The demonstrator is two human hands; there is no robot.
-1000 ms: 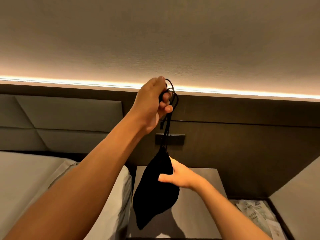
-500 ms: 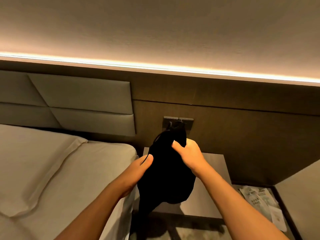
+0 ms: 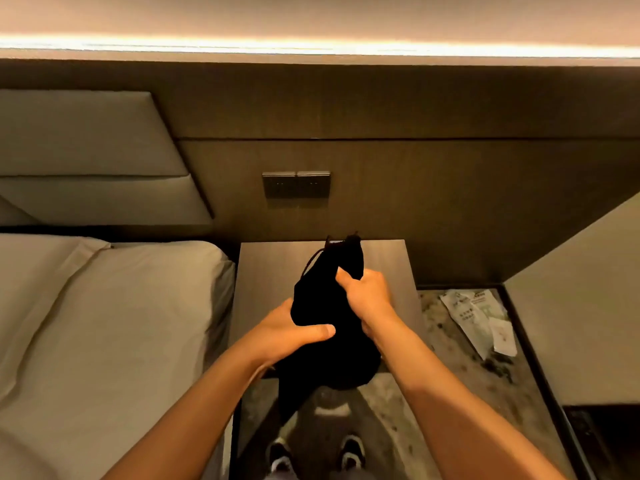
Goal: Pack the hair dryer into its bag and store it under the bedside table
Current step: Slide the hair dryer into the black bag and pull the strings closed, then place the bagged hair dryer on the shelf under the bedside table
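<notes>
Lowered bag (image 3: pixel 332 344), gripped by both hands, hides contents.

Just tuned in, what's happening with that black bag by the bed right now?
A person is holding the black drawstring bag in both hands over the bedside table. The right hand grips it near the cinched top, while the left hand clasps its bulging lower part from the side. The bag looks full, though what is inside cannot be seen. It is not yet stowed under the table. The bed lies to the left, and some leaflets sit on the floor to the right.
</notes>
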